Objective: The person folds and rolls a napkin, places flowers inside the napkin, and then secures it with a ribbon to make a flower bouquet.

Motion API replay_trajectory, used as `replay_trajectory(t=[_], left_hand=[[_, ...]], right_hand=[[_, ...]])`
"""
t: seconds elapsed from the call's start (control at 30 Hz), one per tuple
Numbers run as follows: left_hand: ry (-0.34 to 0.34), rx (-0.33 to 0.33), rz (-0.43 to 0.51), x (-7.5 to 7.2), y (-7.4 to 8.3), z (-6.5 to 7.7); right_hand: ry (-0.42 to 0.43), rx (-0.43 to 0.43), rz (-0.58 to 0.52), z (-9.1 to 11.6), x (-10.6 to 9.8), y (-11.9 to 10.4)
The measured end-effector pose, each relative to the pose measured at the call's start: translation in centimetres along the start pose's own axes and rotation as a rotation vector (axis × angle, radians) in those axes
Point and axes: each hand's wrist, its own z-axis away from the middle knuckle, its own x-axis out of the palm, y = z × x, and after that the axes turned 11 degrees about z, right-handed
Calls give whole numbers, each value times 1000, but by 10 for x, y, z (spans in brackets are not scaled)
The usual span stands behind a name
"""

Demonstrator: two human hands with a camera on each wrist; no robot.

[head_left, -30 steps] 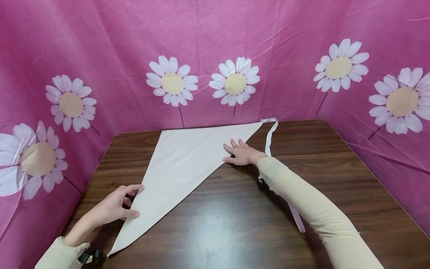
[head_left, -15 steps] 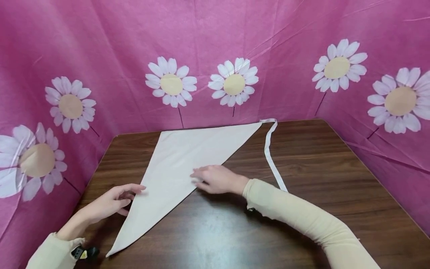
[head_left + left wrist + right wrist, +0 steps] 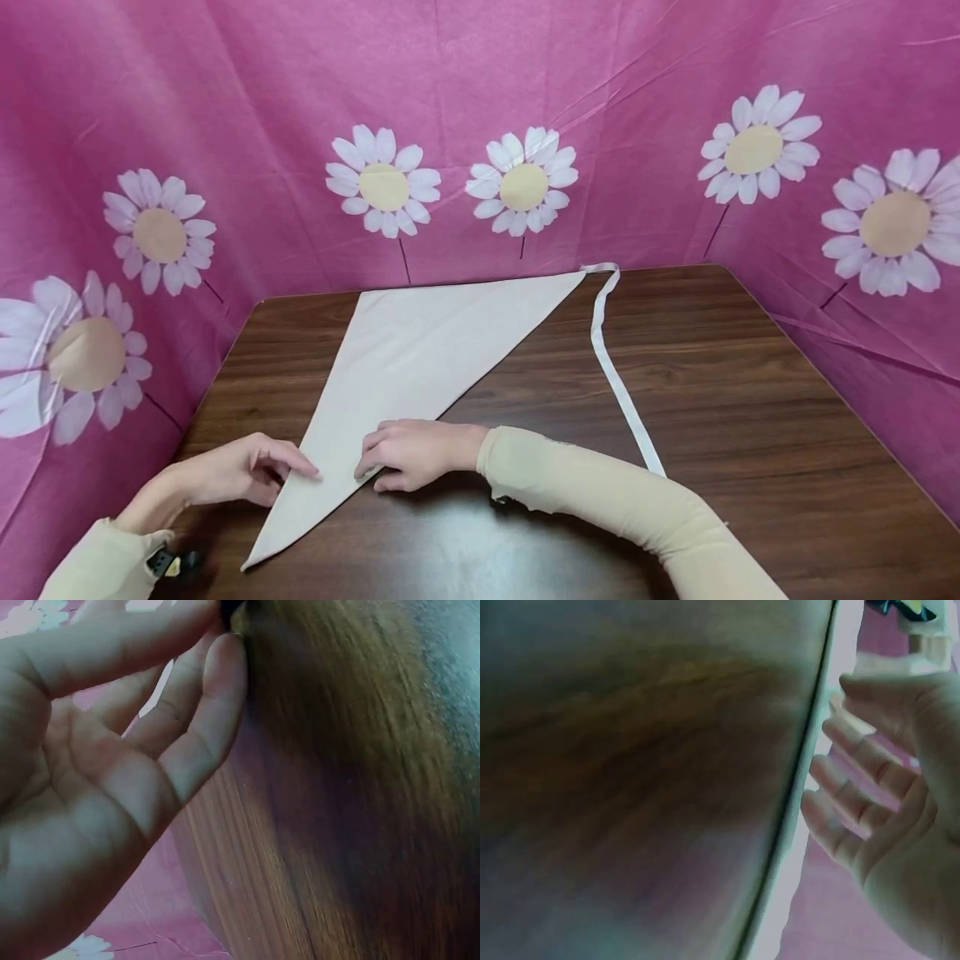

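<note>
A cream cloth (image 3: pixel 412 354), flat and roughly triangular, lies on the wooden table with its narrow point toward the front left. From its far right corner a white strap (image 3: pixel 621 387) trails forward until the right sleeve covers it. My left hand (image 3: pixel 232 471) is at the cloth's left edge, one finger stretched over the top of it. Opposite, my right hand (image 3: pixel 416 454) rests at the slanting right edge, fingertips on the cloth and fingers gently bent. The right wrist view shows those fingers (image 3: pixel 855 802) along the edge, spread and not gripping.
The brown tabletop (image 3: pixel 750 400) extends right of the strap. Pink fabric (image 3: pixel 457 75) printed with white daisies hangs behind the table and along both sides. A small dark device (image 3: pixel 176 567) is strapped at the left wrist.
My right hand has slid along the slanting edge, from the upper right down toward the near point. My left hand has shifted slightly nearer along the left edge. The cloth lies nearly as before.
</note>
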Motion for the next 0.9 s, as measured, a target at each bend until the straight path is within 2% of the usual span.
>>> replay_trajectory(t=[0.13, 0.33, 0.5, 0.7, 0.9], left_hand=[[-29, 23, -64, 3, 0, -1], [12, 57, -133, 7, 1, -3], [31, 76, -175, 10, -2, -1], [38, 100, -119, 7, -3, 1], [40, 64, -97, 9, -4, 2]], right_hand=[[-42, 7, -119, -6, 5, 8], [-64, 11, -231, -9, 7, 14], [-91, 35, -240, -12, 9, 12], [-78, 52, -196, -16, 6, 7], [-48, 97, -182, -23, 6, -6]])
